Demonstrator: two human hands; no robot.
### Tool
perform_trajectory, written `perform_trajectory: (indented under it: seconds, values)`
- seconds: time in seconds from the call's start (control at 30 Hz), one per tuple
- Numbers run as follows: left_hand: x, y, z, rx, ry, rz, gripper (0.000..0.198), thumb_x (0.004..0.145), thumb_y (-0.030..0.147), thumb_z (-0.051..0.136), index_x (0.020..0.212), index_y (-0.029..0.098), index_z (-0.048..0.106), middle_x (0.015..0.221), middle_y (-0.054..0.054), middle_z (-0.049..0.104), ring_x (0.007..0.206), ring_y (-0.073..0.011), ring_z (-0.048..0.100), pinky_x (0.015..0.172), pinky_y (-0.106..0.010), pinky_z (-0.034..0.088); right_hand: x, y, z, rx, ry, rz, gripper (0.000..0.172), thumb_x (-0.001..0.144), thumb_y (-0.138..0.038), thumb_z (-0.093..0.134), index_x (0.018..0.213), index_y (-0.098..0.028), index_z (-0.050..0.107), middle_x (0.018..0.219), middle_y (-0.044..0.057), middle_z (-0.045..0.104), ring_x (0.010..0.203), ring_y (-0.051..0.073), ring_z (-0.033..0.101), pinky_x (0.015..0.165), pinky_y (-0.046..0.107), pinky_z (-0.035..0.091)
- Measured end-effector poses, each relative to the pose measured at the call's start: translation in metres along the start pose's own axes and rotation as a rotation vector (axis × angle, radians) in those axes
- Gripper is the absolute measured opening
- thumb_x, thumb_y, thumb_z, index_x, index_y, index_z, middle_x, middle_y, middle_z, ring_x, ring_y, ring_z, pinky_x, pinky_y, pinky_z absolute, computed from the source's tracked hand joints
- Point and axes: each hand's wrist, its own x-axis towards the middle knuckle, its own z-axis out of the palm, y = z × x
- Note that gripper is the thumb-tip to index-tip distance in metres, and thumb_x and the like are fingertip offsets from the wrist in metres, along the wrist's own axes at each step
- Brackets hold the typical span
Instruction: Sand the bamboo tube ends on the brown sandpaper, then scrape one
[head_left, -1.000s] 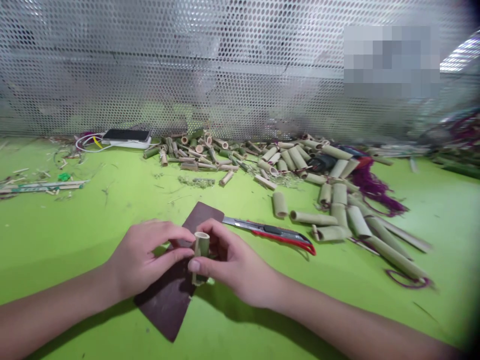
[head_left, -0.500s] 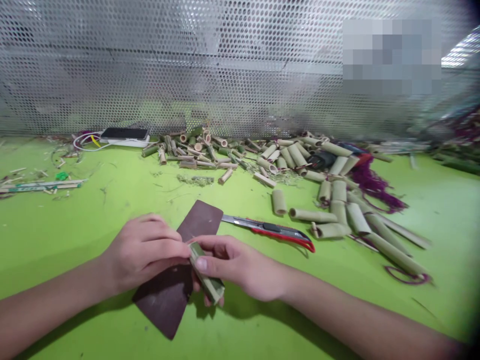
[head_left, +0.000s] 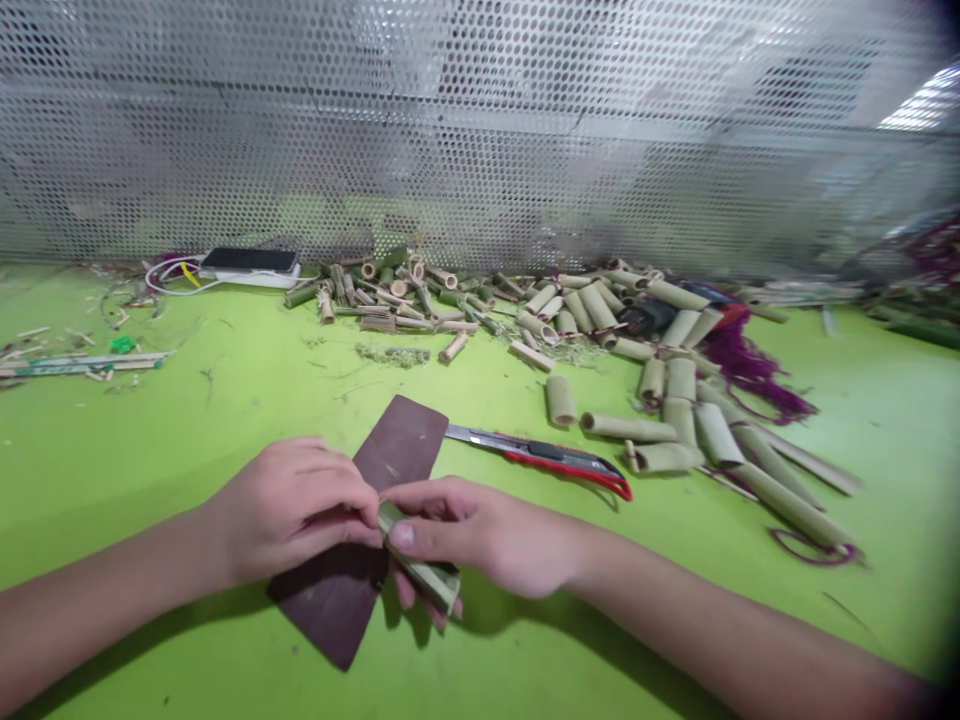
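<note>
Head view shows the right hand (head_left: 502, 540) closed around a short bamboo piece (head_left: 431, 575), thumb on top and fingers beneath, while the left hand (head_left: 296, 510) has its fingertips bunched at the piece's upper end, though whether they pinch it cannot be told. A second ago the piece stood upright with its open end up and the left fingers were spread; now it slants down to the right, beside the brown sheet (head_left: 401, 440). Both forearms angle inward from the lower corners, the left hand's back turned upward.
</note>
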Motion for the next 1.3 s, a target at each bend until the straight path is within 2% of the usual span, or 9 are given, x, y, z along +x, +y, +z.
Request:
perform_trajectory:
  seconds: [0.17,0.3,0.47,0.57,0.8,0.93,1.07,1.3]
  values:
    - [0.001,0.000,-0.001,0.018,-0.061,-0.002,0.016,0.101,0.028,0.056,0.089,0.021,0.064,0.079,0.004,0.073,0.070,-0.0101,0.067,0.071,-0.024,0.049,-0.001,-0.001,0.002,-0.037,-0.011,0.026,0.052,0.087,-0.064,0.064,0.099,-0.014,0.058,0.079,0.002,0.063,0.061,0.009,0.058,0.058,0.022,0.045]
    - [-0.001,0.000,-0.002,0.026,-0.059,-0.005,0.017,0.102,0.028,0.054,0.089,0.021,0.064,0.079,0.003,0.073,0.071,-0.0104,0.067,0.070,-0.024,0.048,-0.002,0.001,0.002,-0.030,-0.007,0.005,0.048,0.090,-0.061,0.063,0.101,-0.015,0.058,0.081,0.002,0.063,0.061,0.008,0.058,0.059,0.022,0.045]
    - [-0.002,-0.001,-0.001,-0.039,0.025,-0.167,0.023,0.098,0.038,0.059,0.084,0.021,0.065,0.070,0.004,0.069,0.060,-0.0098,0.064,0.056,-0.019,0.050,-0.002,0.002,0.000,0.026,-0.021,-0.058,0.043,0.093,-0.057,0.061,0.106,-0.016,0.059,0.092,0.004,0.067,0.061,0.007,0.060,0.058,0.022,0.045]
    - [-0.001,-0.001,-0.002,-0.086,0.041,-0.210,0.018,0.096,0.035,0.062,0.089,0.021,0.070,0.077,0.002,0.072,0.066,-0.0113,0.067,0.060,-0.021,0.054,-0.001,0.004,0.000,0.048,0.002,-0.082,0.044,0.092,-0.057,0.063,0.108,-0.016,0.059,0.090,0.003,0.068,0.061,0.008,0.061,0.058,0.022,0.045]
    - [0.001,0.001,-0.003,-0.013,0.096,-0.167,0.013,0.095,0.017,0.060,0.095,0.019,0.073,0.083,-0.001,0.075,0.072,-0.0121,0.069,0.066,-0.022,0.057,0.003,0.008,0.004,0.124,0.135,-0.125,0.050,0.085,-0.059,0.071,0.104,-0.015,0.056,0.084,0.001,0.066,0.063,0.009,0.063,0.055,0.022,0.045]
    - [0.001,0.002,-0.002,0.116,0.109,-0.102,0.013,0.096,0.018,0.058,0.095,0.018,0.071,0.082,-0.001,0.075,0.070,-0.0114,0.068,0.066,-0.022,0.055,0.004,0.011,0.005,0.134,0.165,-0.129,0.050,0.085,-0.058,0.071,0.105,-0.016,0.056,0.084,0.001,0.066,0.065,0.010,0.064,0.055,0.022,0.046]
    - [-0.002,0.002,0.001,0.247,0.109,-0.056,0.013,0.097,0.019,0.057,0.093,0.018,0.070,0.076,0.001,0.074,0.062,-0.0101,0.067,0.058,-0.022,0.053,0.005,0.013,0.006,0.115,0.195,-0.126,0.050,0.086,-0.059,0.070,0.107,-0.016,0.055,0.081,0.000,0.065,0.065,0.010,0.063,0.059,0.023,0.048]
    - [0.000,0.003,0.002,0.359,0.102,-0.009,0.012,0.094,0.019,0.058,0.085,0.018,0.066,0.069,0.003,0.070,0.055,-0.0085,0.061,0.050,-0.020,0.049,0.005,0.012,0.009,0.079,0.213,-0.127,0.050,0.086,-0.058,0.070,0.108,-0.016,0.055,0.082,-0.001,0.064,0.063,0.009,0.060,0.059,0.025,0.048]
